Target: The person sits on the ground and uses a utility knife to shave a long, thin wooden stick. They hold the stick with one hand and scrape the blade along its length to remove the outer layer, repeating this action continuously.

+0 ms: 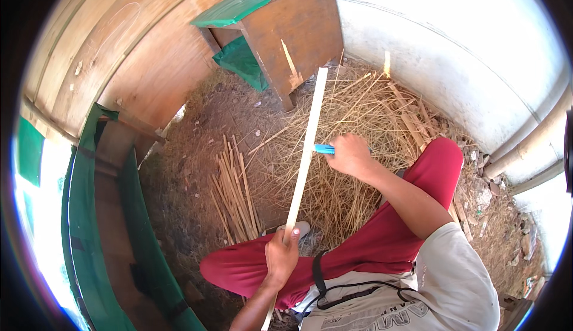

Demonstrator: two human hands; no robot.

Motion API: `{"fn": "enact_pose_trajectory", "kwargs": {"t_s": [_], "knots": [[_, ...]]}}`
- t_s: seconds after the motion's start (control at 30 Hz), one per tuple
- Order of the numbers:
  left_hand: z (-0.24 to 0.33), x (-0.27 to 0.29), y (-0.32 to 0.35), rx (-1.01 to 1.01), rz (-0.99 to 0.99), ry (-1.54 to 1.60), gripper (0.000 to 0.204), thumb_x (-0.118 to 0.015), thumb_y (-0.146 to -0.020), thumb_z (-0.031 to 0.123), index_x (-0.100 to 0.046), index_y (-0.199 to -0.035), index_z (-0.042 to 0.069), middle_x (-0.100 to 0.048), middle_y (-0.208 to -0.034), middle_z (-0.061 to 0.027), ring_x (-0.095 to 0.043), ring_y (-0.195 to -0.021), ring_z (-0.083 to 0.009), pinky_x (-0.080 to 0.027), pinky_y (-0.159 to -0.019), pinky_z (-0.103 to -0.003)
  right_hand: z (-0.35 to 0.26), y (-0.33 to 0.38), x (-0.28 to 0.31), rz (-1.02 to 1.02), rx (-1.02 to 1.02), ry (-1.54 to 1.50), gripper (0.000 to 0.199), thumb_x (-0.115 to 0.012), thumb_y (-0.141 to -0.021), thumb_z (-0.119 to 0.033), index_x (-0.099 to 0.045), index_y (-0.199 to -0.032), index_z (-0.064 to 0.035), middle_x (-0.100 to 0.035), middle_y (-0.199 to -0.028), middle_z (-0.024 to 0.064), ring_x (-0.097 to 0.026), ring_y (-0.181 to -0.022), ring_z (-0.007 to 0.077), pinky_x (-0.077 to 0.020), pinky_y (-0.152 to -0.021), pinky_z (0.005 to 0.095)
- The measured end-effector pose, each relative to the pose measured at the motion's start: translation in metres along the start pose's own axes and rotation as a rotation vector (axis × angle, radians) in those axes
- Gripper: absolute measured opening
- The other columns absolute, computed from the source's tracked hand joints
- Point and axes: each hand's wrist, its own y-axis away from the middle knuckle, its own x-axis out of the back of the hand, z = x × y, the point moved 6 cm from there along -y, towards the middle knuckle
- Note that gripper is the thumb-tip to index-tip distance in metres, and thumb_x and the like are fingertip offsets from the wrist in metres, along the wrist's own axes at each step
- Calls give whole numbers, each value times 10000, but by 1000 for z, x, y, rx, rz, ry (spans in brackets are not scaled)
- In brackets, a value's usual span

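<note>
My left hand (282, 258) is closed around the lower part of a long, pale bamboo strip (307, 149). The strip slants up and away over my crossed legs, and its bottom end passes below my wrist. In my right hand (351, 154) is a blue utility knife (325, 149), gripped in the fist. The knife's front end points left and meets the right edge of the strip about midway up. Its blade is too small to make out.
A heap of thin shavings (340, 194) covers the ground ahead and right. Split sticks (234, 191) lie in a bundle to the left. Beyond stands a wooden cabinet (292, 38) with a green cover. A green-draped bench (122, 223) is at the left, a white wall (441, 50) at the right.
</note>
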Motion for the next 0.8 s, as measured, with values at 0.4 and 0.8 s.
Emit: {"fn": "enact_pose_trajectory", "kwargs": {"t_s": [0.4, 0.8], "knots": [[-23, -7, 27, 62, 3, 28, 399, -596, -978, 371, -637, -941, -24, -630, -688, -223, -649, -630, -397, -487, -588, -452, -26, 11, -24, -203, -47, 98, 153, -607, -826, -123, -702, -798, -6, -686, -789, 189, -706, -729, 331, -558, -663, 454], [-24, -11, 42, 159, -115, 45, 412, -564, -990, 365, -625, -915, -35, -605, -700, -244, -629, -665, -421, -474, -619, -456, -6, 0, -84, -200, 33, 211, 149, -609, -797, -120, -723, -770, -27, -699, -779, 162, -705, -706, 305, -569, -627, 413]]}}
